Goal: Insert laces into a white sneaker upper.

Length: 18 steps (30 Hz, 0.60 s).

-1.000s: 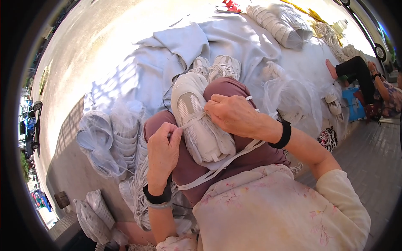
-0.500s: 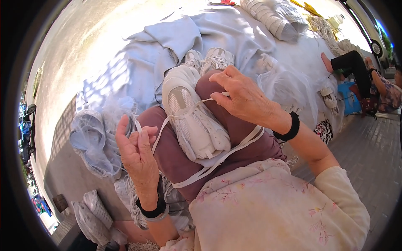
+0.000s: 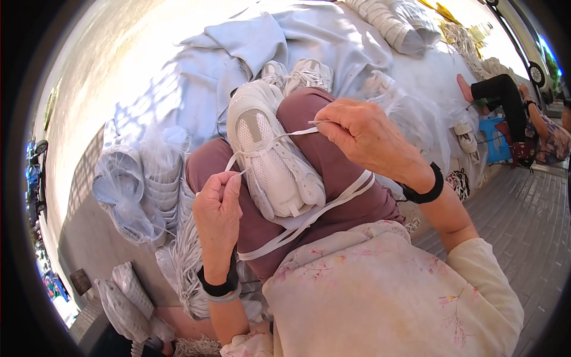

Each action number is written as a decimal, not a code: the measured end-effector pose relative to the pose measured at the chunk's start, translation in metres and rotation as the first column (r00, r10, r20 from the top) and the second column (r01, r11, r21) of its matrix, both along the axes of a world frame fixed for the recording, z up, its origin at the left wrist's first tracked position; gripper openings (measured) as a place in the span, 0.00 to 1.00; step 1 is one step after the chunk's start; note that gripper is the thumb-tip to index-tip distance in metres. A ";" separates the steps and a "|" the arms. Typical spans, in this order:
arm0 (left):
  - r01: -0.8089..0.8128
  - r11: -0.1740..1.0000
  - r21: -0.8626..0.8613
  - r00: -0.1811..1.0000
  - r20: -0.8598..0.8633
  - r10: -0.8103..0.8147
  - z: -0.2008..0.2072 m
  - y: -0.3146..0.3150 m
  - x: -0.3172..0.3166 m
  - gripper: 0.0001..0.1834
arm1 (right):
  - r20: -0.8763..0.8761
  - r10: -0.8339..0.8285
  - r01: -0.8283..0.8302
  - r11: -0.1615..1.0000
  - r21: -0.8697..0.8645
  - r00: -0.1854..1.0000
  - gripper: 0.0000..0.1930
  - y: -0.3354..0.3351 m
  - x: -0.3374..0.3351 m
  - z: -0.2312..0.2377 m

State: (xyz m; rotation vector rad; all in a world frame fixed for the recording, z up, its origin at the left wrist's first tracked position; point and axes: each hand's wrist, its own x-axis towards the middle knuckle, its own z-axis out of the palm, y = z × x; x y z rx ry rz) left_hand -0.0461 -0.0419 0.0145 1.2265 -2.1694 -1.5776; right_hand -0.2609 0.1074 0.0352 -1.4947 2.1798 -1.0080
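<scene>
Head view, watched from my end of the link: pale mesh shoe (image 3: pixel 279 181) lies lengthwise on the wearer's lap, between two thighs in mauve trousers (image 3: pixel 306 122). Flat white lace (image 3: pixel 297 132) crosses over its upper, one end running out to each side. Left hand (image 3: pixel 217 205), just beside the shoe, has a narrow grip, thumb and fingertips closed on one lace end. Right hand (image 3: pixel 369 140), above the other thigh, pinches the opposite end, its grip equally narrow. Both wrists carry dark bands. I note a white strip (image 3: pixel 273 243) slanting over the lap, near the shoe's lower end. Beyond the knees, a pair of laced shoes (image 3: pixel 309 74) rests by a rumpled blue-grey cloth (image 3: pixel 247 47). To the left I see shoes in clear plastic (image 3: pixel 122 184), with a thick bundle of laces (image 3: pixel 189 271) near the left forearm. Off to the right: a clear plastic bag (image 3: pixel 413 122), then a seated co-worker in dark trousers (image 3: pixel 504 95) next to something bright blue (image 3: pixel 495 140), too small for me to identify.
</scene>
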 end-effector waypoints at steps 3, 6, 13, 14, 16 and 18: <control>-0.023 1.000 0.006 1.000 0.006 0.023 -0.002 -0.004 -0.006 0.11 | 0.024 0.132 -0.131 0.991 -0.026 0.991 0.07 -0.007 0.004 -0.007; -0.031 1.000 0.007 0.997 0.065 0.030 0.000 -0.005 -0.014 0.11 | -0.042 0.209 -0.205 0.975 0.084 0.977 0.08 -0.010 0.014 -0.020; -0.004 0.999 0.034 1.000 0.025 0.003 -0.007 -0.010 -0.018 0.10 | 0.043 0.151 -0.151 0.989 -0.003 0.988 0.07 -0.033 0.018 -0.043; -0.032 0.998 0.046 0.999 -0.001 0.032 -0.008 -0.010 -0.018 0.10 | 0.046 0.145 -0.144 0.989 -0.036 0.988 0.07 -0.035 0.018 -0.045; -0.058 0.996 0.065 0.998 -0.028 0.060 -0.011 -0.010 -0.020 0.09 | 0.049 0.138 -0.135 0.989 -0.064 0.989 0.07 -0.036 0.018 -0.046; -0.102 0.991 0.089 0.991 -0.080 0.109 -0.013 -0.009 -0.022 0.09 | 0.056 0.112 -0.105 0.988 -0.113 0.992 0.08 -0.038 0.019 -0.046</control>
